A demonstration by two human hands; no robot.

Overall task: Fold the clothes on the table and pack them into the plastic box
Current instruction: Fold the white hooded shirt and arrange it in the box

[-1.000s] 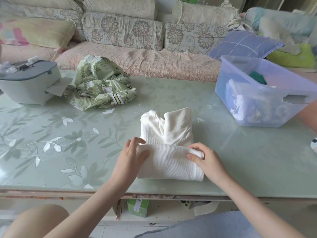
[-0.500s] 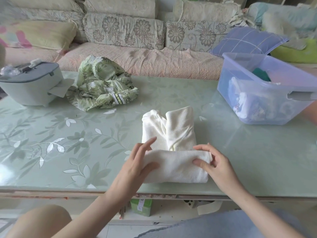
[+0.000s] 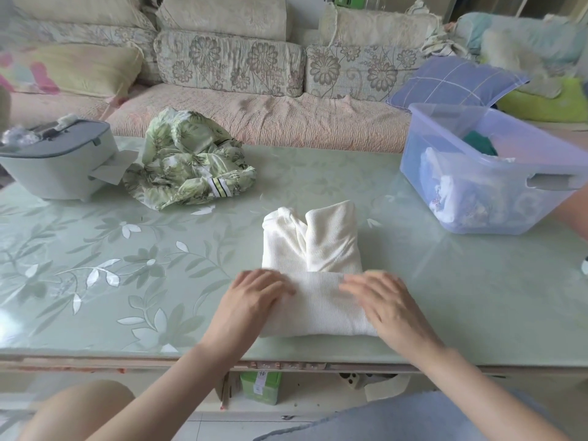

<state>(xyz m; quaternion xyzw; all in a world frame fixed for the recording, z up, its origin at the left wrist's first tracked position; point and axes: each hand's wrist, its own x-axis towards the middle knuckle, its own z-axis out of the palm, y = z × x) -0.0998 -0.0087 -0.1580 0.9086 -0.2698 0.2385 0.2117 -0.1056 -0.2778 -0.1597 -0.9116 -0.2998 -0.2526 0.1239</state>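
Fingers point(image 3: 280, 286) of the left hand point(image 3: 254, 297) lie flat and roughly straight, palm down, on the near fold of the white garment point(image 3: 318, 246). The right hand point(image 3: 385, 303) mirrors it at the other end of the fold. Neither hand pinches cloth that I can see. Motion blur softens both sets of fingertips, and the thumbs are out of sight, so a tuck under the edge cannot be ruled out.

White garment: on the table point(image 3: 127, 265), close to the near edge, centre. The lower part is turned up into a thick band, and two narrower folded panels stand out beyond it. Judgement: the palms press the band to flatten and set it before the next turn. Folding looks well along, packing not begun.

Plastic box point(image 3: 423, 173): on the table to the right, well apart from the hands, open-topped. It holds pale fabric and something dark green; the translucent wall blurs which pieces. Its right side is cut off by the frame.

Green leaf-print garment point(image 3: 187, 163): crumpled and unfolded at the far left of the table, next to a grey appliance point(image 3: 60, 167), likely waiting its turn. I cannot tell what the appliance is for.
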